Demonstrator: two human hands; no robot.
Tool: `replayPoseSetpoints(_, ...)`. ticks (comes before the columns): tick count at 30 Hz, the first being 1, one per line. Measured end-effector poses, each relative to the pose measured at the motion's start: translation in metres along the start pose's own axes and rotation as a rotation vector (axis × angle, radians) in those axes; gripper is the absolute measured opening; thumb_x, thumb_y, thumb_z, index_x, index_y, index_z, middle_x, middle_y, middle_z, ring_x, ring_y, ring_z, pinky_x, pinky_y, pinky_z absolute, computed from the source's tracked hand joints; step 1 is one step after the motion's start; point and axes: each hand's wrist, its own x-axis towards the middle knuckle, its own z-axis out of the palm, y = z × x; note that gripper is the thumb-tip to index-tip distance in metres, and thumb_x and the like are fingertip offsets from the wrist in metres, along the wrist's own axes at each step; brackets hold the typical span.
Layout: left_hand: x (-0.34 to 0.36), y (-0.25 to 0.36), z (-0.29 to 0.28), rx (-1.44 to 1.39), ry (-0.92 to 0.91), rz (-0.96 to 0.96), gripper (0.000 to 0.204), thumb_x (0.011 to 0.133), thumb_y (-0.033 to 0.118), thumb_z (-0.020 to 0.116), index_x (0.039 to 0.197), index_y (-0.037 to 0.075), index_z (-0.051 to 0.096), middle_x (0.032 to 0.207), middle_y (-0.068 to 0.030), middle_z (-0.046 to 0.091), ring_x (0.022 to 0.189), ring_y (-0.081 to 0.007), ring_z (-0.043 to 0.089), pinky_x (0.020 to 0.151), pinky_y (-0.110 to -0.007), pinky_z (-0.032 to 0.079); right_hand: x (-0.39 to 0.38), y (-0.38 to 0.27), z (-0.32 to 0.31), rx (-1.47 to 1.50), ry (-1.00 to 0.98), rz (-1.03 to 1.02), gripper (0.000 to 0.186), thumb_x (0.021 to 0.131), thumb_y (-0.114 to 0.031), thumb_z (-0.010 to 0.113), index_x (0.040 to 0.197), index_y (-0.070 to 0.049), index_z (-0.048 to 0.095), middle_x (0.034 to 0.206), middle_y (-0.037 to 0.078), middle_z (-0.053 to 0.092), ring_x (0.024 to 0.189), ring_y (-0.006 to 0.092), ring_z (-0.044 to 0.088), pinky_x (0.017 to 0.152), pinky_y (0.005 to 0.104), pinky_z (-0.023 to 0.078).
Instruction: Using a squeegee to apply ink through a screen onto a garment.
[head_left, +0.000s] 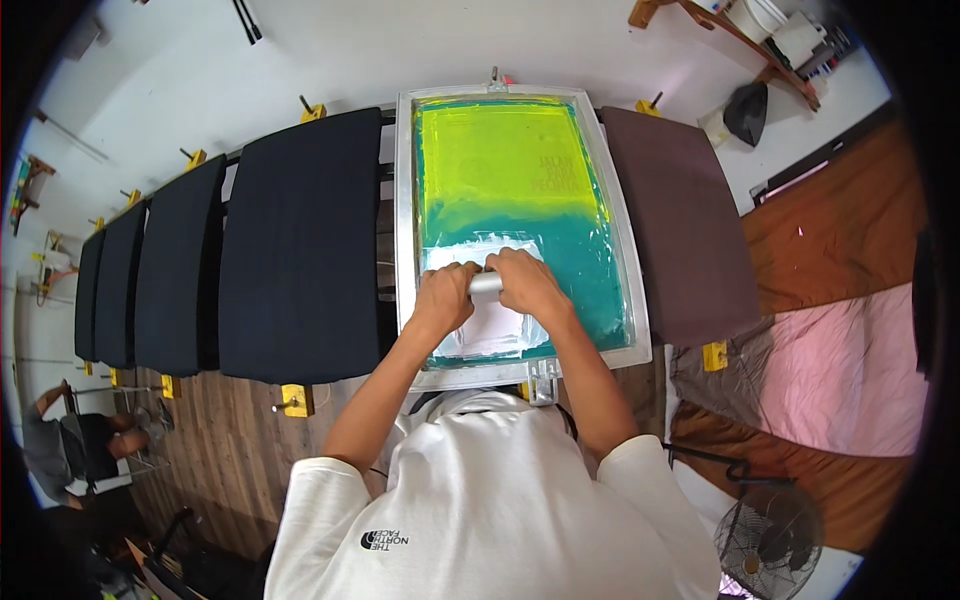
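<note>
Both my hands are closed round the silver bar of a squeegee (486,285). My left hand (447,298) grips its left end, my right hand (528,284) its right end, thumbs toward the middle. Beneath them lies a screen printing frame (405,200) with a pale metal rim. The mesh is yellow-green in its far half (490,150) and teal (590,270) nearer me. White ink (490,335) is smeared around and below the squeegee in the near left part of the mesh. My hands hide most of the squeegee, and its blade edge does not show.
Several boards covered in black cloth (300,245) run off to the left. On the right is a board with brownish cloth (680,225). Yellow clamps (297,400) stick out along the edges. A fan (770,540) stands at lower right; another person (85,440) is far left.
</note>
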Motion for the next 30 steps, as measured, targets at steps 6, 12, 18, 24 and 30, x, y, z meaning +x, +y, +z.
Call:
replayPoseSetpoints(6, -0.052, 0.014, 0.033, -0.045, 0.057, 0.023, 0.053, 0.067, -0.007, 0.062, 0.119, 0.005, 0.061, 0.106, -0.0198, 0.064, 0.095, -0.0383, 0.063, 0.080, -0.045, 0.052, -0.063, -0.011, 0.036, 0.012, 0.134, -0.079, 0.043, 0.069, 0.007, 0.064, 0.111, -0.003, 0.058, 0.110, 0.014, 0.056, 0.109, 0.0353, 0.053, 0.082, 0.0449, 0.052)
replayPoseSetpoints(12, -0.083, 0.040, 0.001, -0.073, -0.143, -0.012, 0.048, 0.069, -0.002, 0.063, 0.116, 0.006, 0.064, 0.100, -0.0184, 0.066, 0.089, -0.0349, 0.065, 0.075, -0.044, 0.053, -0.101, -0.027, 0.032, 0.106, -0.002, -0.056, 0.032, 0.072, 0.004, 0.062, 0.103, -0.002, 0.064, 0.105, 0.015, 0.060, 0.105, 0.0357, 0.057, 0.085, 0.0464, 0.051)
replayPoseSetpoints(18, -0.002, -0.005, -0.006, -0.051, -0.112, -0.068, 0.036, 0.071, 0.002, 0.065, 0.106, 0.008, 0.068, 0.087, -0.0202, 0.070, 0.084, -0.0381, 0.068, 0.073, -0.046, 0.057, -0.009, -0.004, -0.002, -0.024, 0.028, -0.077, 0.022, 0.071, -0.005, 0.067, 0.094, -0.006, 0.069, 0.096, 0.018, 0.068, 0.092, 0.0390, 0.067, 0.078, 0.0489, 0.055)
replayPoseSetpoints(24, 0.042, -0.031, 0.004, 0.015, -0.177, -0.166, 0.028, 0.070, 0.001, 0.066, 0.097, 0.006, 0.073, 0.087, -0.0226, 0.069, 0.082, -0.0407, 0.068, 0.075, -0.045, 0.057, 0.042, 0.003, -0.013, 0.012, -0.077, 0.026, 0.031, 0.066, -0.008, 0.066, 0.096, -0.009, 0.073, 0.095, 0.018, 0.071, 0.091, 0.0383, 0.068, 0.082, 0.0473, 0.055)
replayPoseSetpoints(30, 0.045, -0.029, 0.004, 0.028, -0.164, -0.170, 0.027, 0.070, 0.002, 0.066, 0.096, 0.005, 0.073, 0.091, -0.0220, 0.069, 0.086, -0.0390, 0.069, 0.080, -0.044, 0.057, 0.047, 0.003, -0.009, -0.039, -0.124, 0.094, 0.036, 0.063, -0.008, 0.066, 0.099, -0.009, 0.073, 0.095, 0.019, 0.071, 0.091, 0.0378, 0.068, 0.083, 0.0446, 0.055)
